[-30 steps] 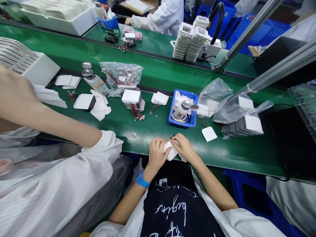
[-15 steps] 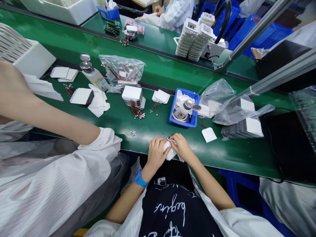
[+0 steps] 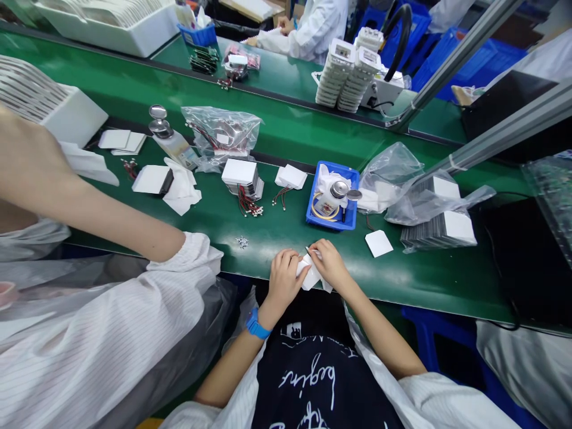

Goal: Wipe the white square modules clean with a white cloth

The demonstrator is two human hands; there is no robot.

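Observation:
At the bench's front edge, my left hand (image 3: 285,274) is closed on a thin white panel (image 3: 310,279), thumb and fingers along its left side. My right hand (image 3: 331,266) is closed at the panel's far edge, its fingertips pinched together. A folded bit of white cloth (image 3: 327,286) shows beneath that hand, and the fingers hide most of it. Just left of my hands lies a small pile of tiny white connectors (image 3: 242,242). Farther back stand a stack of white panels (image 3: 240,171) with red and black leads and a smaller stack (image 3: 291,177).
A blue basket (image 3: 310,215) holds a pump bottle (image 3: 328,201) and cloth. On the right are a lone white panel (image 3: 379,243) and bagged panels (image 3: 460,229). A co-worker's arm (image 3: 111,220) reaches across on the left. A metal post (image 3: 473,140) slants in at right.
My right fingertips have shifted slightly along the panel's far edge, and more white shows between my hands. The view has tilted a little. The co-worker's arm stays stretched out on the left.

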